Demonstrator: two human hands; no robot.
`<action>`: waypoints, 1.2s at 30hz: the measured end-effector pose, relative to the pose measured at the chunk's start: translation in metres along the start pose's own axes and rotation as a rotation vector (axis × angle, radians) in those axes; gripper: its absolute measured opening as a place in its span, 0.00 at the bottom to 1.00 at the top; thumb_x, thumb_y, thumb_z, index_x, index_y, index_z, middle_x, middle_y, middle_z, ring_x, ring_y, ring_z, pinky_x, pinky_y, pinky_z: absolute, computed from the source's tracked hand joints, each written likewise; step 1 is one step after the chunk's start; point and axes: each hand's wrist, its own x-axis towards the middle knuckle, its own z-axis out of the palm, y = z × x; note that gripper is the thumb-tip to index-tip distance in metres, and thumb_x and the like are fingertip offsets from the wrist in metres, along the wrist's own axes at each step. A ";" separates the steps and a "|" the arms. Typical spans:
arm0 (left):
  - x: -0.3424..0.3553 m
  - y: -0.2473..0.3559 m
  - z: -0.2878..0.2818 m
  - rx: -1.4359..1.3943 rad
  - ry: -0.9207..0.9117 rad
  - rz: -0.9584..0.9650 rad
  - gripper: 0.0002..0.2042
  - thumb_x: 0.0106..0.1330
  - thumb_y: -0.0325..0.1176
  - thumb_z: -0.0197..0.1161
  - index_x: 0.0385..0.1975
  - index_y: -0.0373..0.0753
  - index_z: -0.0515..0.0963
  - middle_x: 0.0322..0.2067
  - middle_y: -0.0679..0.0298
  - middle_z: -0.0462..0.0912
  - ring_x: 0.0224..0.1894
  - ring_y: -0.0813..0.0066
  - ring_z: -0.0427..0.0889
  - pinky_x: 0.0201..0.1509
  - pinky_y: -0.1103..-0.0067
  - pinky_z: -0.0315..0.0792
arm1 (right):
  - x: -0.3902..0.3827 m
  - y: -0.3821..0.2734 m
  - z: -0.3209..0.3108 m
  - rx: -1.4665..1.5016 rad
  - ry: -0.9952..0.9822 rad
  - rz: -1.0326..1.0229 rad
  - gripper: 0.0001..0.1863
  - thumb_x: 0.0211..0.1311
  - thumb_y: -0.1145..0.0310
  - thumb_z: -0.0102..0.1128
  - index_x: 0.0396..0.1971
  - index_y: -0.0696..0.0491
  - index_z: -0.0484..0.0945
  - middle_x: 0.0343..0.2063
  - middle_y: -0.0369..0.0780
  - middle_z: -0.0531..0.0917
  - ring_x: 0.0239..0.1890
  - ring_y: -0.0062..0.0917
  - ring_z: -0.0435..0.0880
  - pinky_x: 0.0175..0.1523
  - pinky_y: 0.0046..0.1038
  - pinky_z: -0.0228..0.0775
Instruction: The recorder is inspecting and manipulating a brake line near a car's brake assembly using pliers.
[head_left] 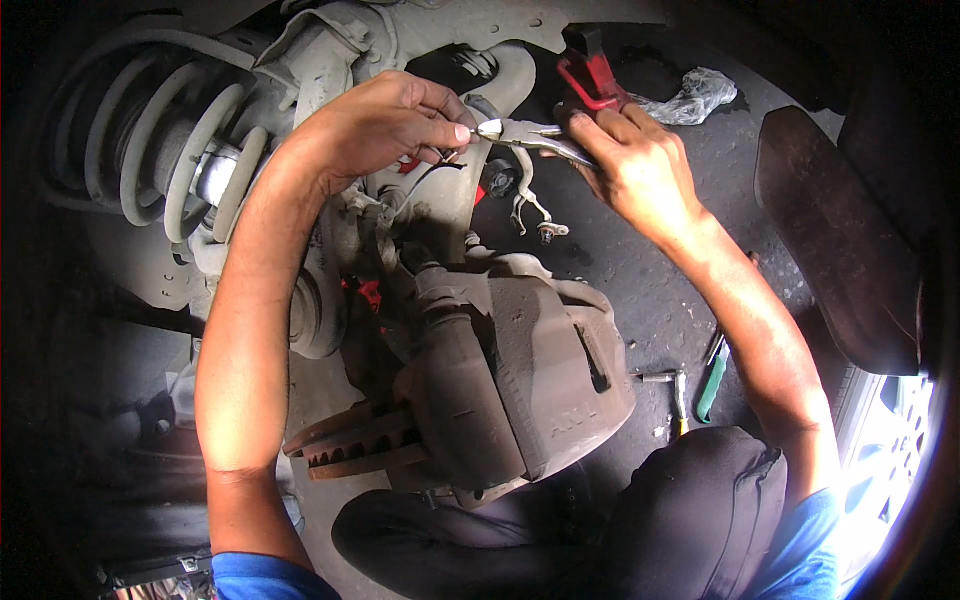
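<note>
Steel-jawed pliers point(522, 134) are held in your right grip point(638, 168), their nose reaching your left grip point(378, 125). In the head view, they lie between both hands, beyond the brown cast-metal brake caliper point(560, 380). Your left grip is narrow at the nose; whether it pinches the tiny piece there, you cannot tell.

CAUTION: your left fingertips nearly touch the jaws. If the pliers slip, they could nip your thumb; a loose pinch could drop the small piece to the dark floor point(640, 270).

Count, as visible to you:
- pliers: one
- caliper: one
- grey coil spring point(178, 180): one
- rusty slotted brake disc point(345, 440): one
- green-handled tool point(713, 385): one
- crumpled clear plastic point(693, 97): one piece
</note>
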 end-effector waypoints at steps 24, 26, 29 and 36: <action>-0.003 0.006 0.003 0.051 0.022 0.004 0.12 0.67 0.34 0.71 0.42 0.31 0.85 0.30 0.67 0.85 0.34 0.82 0.80 0.43 0.83 0.73 | 0.010 -0.006 -0.007 -0.125 -0.008 0.007 0.23 0.57 0.58 0.72 0.54 0.43 0.81 0.38 0.38 0.80 0.43 0.35 0.81 0.50 0.39 0.75; -0.003 0.004 0.001 0.051 0.018 0.010 0.12 0.67 0.34 0.71 0.42 0.31 0.85 0.30 0.66 0.85 0.34 0.82 0.80 0.42 0.83 0.73 | 0.012 -0.006 -0.008 -0.121 -0.004 0.006 0.23 0.57 0.58 0.72 0.53 0.43 0.81 0.38 0.37 0.80 0.44 0.35 0.81 0.50 0.39 0.76; -0.002 0.003 0.000 0.045 0.011 0.020 0.12 0.67 0.34 0.71 0.43 0.30 0.84 0.30 0.66 0.85 0.34 0.82 0.81 0.42 0.83 0.73 | 0.013 -0.006 -0.008 -0.107 0.007 -0.004 0.21 0.57 0.59 0.71 0.51 0.44 0.81 0.36 0.37 0.80 0.42 0.35 0.82 0.50 0.40 0.77; -0.002 0.002 0.000 0.031 0.012 0.005 0.13 0.67 0.34 0.72 0.43 0.30 0.84 0.30 0.66 0.85 0.34 0.81 0.81 0.42 0.83 0.73 | 0.014 -0.005 -0.007 -0.051 0.020 -0.008 0.17 0.58 0.58 0.70 0.46 0.45 0.81 0.33 0.37 0.79 0.37 0.34 0.82 0.42 0.36 0.80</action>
